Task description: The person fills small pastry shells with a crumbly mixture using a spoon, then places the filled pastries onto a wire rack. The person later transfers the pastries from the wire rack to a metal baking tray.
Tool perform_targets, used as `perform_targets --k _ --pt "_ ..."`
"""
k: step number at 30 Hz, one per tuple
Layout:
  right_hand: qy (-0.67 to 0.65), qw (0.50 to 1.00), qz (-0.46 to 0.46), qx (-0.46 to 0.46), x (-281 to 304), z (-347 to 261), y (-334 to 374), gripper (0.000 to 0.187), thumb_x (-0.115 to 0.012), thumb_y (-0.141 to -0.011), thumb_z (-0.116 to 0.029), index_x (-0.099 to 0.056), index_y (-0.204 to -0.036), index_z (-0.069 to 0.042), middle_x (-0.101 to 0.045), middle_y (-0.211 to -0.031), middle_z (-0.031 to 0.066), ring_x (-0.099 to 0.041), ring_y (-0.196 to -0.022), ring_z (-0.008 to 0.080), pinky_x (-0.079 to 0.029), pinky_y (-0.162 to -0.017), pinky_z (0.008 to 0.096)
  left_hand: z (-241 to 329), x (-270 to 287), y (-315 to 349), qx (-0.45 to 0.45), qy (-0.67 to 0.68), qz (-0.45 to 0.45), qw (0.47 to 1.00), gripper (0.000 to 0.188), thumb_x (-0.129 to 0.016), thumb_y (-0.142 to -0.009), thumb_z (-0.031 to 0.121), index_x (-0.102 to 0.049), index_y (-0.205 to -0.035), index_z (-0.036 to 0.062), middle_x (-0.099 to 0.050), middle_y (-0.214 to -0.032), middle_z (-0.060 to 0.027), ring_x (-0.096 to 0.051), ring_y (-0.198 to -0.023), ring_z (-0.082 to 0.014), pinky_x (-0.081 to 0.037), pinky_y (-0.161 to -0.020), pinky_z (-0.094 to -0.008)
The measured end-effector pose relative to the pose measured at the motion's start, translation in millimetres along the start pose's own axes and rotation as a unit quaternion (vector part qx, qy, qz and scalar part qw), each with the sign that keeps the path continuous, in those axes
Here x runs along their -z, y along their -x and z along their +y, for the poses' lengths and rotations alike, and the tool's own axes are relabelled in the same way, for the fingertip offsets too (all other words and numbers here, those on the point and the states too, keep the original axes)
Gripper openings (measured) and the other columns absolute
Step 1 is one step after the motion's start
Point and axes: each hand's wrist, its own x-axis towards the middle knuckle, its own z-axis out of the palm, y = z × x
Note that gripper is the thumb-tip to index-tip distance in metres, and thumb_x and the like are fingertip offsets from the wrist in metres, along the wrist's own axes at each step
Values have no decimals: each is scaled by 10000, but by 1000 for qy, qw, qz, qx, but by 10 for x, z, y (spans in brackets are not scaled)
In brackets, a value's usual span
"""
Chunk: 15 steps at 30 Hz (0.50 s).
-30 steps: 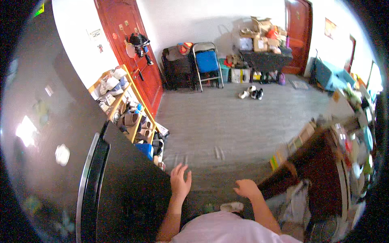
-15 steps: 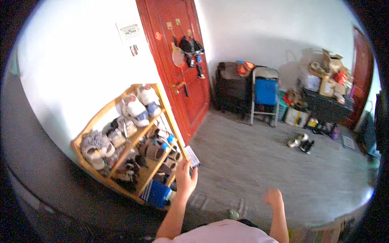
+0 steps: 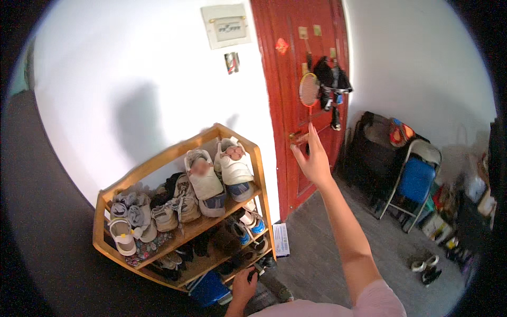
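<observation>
My right hand [image 3: 317,161] is stretched out with thumb and fingers apart, in front of the handle [image 3: 293,138] of the red door [image 3: 285,100]. It overlaps the handle in view; I cannot tell if they touch. Down beside the lower end of the wooden shoe rack [image 3: 158,159], my left hand [image 3: 243,286] has its fingers curled, with a small dark thing [image 3: 254,273] at the fingertips. What that is does not show. White sneakers [image 3: 235,168] stand on the rack's top shelf, with grey and beige shoes [image 3: 127,240] farther left.
A yellow-rimmed racket [image 3: 309,91] and black bags [image 3: 332,76] hang on the door. A white box [image 3: 281,240] stands by the rack. A blue folding chair [image 3: 413,179], a dark bulky piece [image 3: 372,153] and loose shoes [image 3: 425,269] are at the right.
The view has swung left, closer to the rack and door. My right hand has risen and reached forward to the door handle. My left hand is now lower, near the rack's bottom end.
</observation>
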Motion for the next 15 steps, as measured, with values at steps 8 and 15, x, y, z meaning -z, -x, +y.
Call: perform_targets --k 8,15 --pt "36 990 12 138 -1758 633 -2405 644 -598 -824 -432 -412 -1296 -36 -270 -1428 267 -314 -1305 401 -282 -1051 499 457 56 -671 149 67 93 982 323 -578 -851 223 -610 -1105 27 -608 -1101 -185 -567 -1017 -342 -440 -896 -405" --pt "-16 984 17 174 -3243 490 -3509 678 -493 -878 -434 -322 -1395 -28 -283 -1460 174 -227 -1371 299 -122 -1122 418 295 -203 237 404 30 368 837 403 -600 -842 307 -575 -1177 84 -476 -1235 -162 -456 -1138 -345 -361 -913 -527"
